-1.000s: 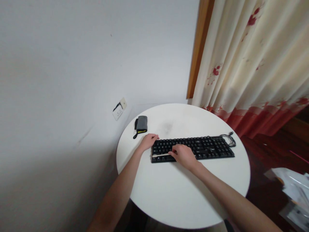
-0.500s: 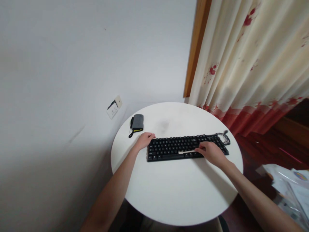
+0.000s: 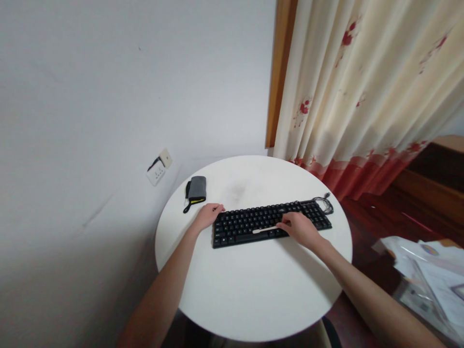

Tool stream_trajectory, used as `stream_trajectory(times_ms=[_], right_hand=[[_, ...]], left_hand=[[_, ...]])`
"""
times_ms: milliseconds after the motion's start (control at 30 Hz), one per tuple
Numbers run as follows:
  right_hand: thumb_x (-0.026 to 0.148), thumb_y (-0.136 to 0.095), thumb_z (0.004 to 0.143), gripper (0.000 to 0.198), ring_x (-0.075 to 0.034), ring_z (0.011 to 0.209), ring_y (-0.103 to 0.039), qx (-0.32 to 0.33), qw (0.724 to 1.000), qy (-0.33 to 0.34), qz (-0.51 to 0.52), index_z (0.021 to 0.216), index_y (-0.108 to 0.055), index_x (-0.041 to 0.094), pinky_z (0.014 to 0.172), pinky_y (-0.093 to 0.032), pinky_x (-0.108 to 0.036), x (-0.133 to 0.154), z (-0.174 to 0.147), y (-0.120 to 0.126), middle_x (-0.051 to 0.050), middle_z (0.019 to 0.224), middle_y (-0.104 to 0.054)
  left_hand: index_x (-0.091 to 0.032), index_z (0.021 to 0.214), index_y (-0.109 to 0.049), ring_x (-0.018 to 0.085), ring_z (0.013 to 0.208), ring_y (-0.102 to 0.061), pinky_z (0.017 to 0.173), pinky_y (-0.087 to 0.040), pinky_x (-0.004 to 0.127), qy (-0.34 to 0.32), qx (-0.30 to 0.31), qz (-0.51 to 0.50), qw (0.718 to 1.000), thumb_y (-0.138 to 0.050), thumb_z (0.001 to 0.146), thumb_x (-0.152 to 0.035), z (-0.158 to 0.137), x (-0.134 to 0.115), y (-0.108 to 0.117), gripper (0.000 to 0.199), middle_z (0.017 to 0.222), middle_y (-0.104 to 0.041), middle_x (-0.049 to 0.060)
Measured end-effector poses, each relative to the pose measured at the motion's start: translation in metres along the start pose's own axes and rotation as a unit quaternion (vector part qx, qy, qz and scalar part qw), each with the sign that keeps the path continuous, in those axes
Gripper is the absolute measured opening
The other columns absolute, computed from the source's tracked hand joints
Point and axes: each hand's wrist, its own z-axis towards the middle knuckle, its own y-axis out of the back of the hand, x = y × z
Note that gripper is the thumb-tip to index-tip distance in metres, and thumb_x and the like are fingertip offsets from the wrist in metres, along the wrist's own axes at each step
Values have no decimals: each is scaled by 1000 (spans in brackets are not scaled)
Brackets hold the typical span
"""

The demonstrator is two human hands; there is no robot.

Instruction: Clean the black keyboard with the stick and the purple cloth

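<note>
A black keyboard [image 3: 250,220] lies across the white round table [image 3: 253,295]. At its upper left corner, my left hand [image 3: 208,215] grips the edge with bent fingers. My right hand [image 3: 300,229] rests over the right part of the keys, thumb and fingers pinched on a thin off-white swab-like stick [image 3: 264,229]. The stick points left, its thicker tip low over the keys just above the space bar; whether the tip touches them I cannot tell. The keyboard's coiled black cable [image 3: 325,205] lies at its upper right corner.
A folded grey cloth pouch [image 3: 197,187] with a black loop sits at the table's back left. Beyond it is a wall socket [image 3: 156,173]. A floral curtain [image 3: 326,121] hangs behind on the right. Papers and plastic bags [image 3: 427,275] are piled to the right of the table.
The camera view has turned slightly right. My right hand and the stick have shifted a little left along the keys. My left hand stays at the keyboard's corner.
</note>
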Motion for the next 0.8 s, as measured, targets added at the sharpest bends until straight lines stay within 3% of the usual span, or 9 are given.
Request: stream_trajectory(times_ms=[200,533,800], right_hand=[[41,-60,86,27,-16,66,-59,-1,1000,-4,1,71,-67,20,58,-33,-25,-10,1,3,-2,72,-68],[45,-62,82,28,-15,59,-55,-4,996,-80,-35,68,-66,21,57,-33,-25,-84,-15,46,-2,64,-65],[46,-64,78,28,-15,60,-57,-19,993,-113,-24,65,-67,21,58,-36,-25,-137,-21,56,-3,66,-67]], left_hand=[[-17,81,-75,27,89,-67,82,-46,34,-1,-3,-5,1000,-41,84,-51,-1,-4,2,48,89,-76,8],[-17,81,-74,27,90,-66,81,-45,33,-1,4,-10,1000,-42,83,-52,1,-1,1,47,90,-76,8],[-18,81,-74,27,89,-66,82,-46,33,-2,6,-7,1000,-41,84,-52,3,2,0,48,88,-76,7]])
